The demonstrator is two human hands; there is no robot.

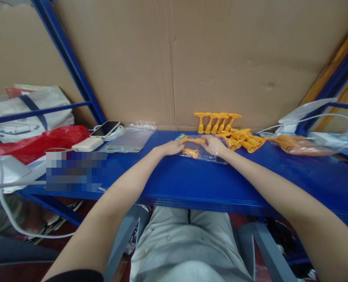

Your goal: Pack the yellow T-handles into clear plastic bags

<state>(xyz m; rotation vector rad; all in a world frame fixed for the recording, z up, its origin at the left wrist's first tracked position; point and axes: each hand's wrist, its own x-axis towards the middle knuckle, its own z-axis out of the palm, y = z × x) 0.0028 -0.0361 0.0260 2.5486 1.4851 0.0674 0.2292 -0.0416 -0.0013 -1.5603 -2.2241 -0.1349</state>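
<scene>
my left hand (171,148) pinches one end of an orange piece (195,140) over the clear bag (202,153) on the blue shelf (191,180); my right hand (213,145) grips the bag's edge. i'd hold the mouth wide and slide pieces in straight

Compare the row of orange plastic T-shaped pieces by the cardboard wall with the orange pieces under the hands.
The row of orange T-shaped pieces stands upright and bare; the two orange pieces at the hands lie flat on a clear plastic bag. The row is untouched; both hands touch the two. Same colour.
</scene>
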